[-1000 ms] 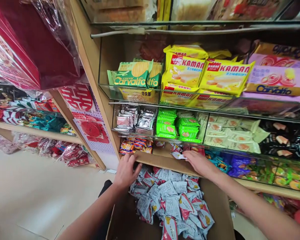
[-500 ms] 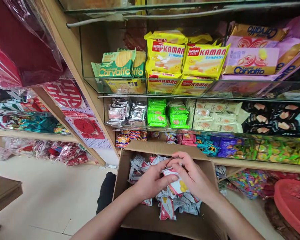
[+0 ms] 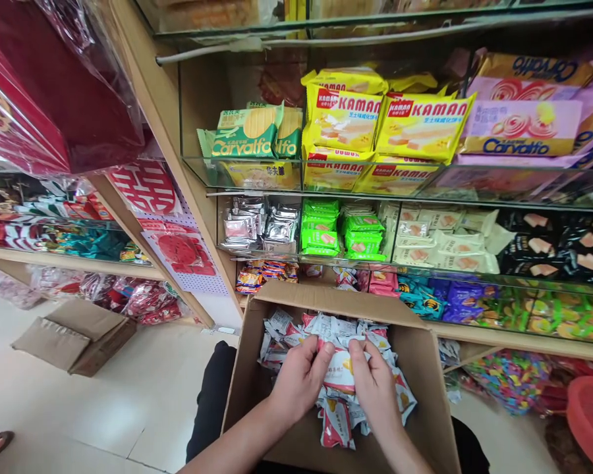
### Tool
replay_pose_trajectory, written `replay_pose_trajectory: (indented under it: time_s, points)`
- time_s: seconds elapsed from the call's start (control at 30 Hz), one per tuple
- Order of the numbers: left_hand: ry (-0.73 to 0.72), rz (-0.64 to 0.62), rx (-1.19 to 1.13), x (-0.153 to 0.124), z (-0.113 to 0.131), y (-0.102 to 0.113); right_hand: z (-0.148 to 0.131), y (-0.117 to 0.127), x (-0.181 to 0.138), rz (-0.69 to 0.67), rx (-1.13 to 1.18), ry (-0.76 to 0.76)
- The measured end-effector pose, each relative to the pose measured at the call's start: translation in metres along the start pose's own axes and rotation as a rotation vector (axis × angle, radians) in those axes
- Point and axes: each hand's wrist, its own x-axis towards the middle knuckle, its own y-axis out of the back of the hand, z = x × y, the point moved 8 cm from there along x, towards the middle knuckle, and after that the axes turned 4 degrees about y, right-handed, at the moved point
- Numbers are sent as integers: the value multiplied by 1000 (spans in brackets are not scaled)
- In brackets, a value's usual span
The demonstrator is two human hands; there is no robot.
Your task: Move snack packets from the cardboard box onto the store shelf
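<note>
Both hands are over an open cardboard box (image 3: 296, 293) of small white-and-red snack packets (image 3: 337, 422). Between them is one snack packet (image 3: 340, 372) with a yellow picture on its front. My left hand (image 3: 301, 375) grips its left side, thumb on the front. The right side is pinched by my right hand (image 3: 373, 375), thumb also on the front. The fingers behind the packet are mostly hidden. More packets lie beneath and around the hands inside the box.
Ahead stands a glass-fronted shelf with yellow wafer packs (image 3: 346, 118), green packs (image 3: 321, 227) and black packs (image 3: 538, 243). On the floor at left lies a folded cardboard box (image 3: 74, 336). A red basket (image 3: 590, 421) is at the right edge, beside bags of colourful sweets (image 3: 504, 368).
My hands have moved apart to opposite sides of the packet and slightly lower. The packet's front now faces up toward me. The view has shifted left, showing the folded box on the floor.
</note>
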Motion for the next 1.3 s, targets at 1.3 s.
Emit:
replay_pose_trajectory:
  time_s: [1.3]
  points:
    - [-194, 422, 740, 69, -12, 128, 19, 26, 133, -173, 434, -526]
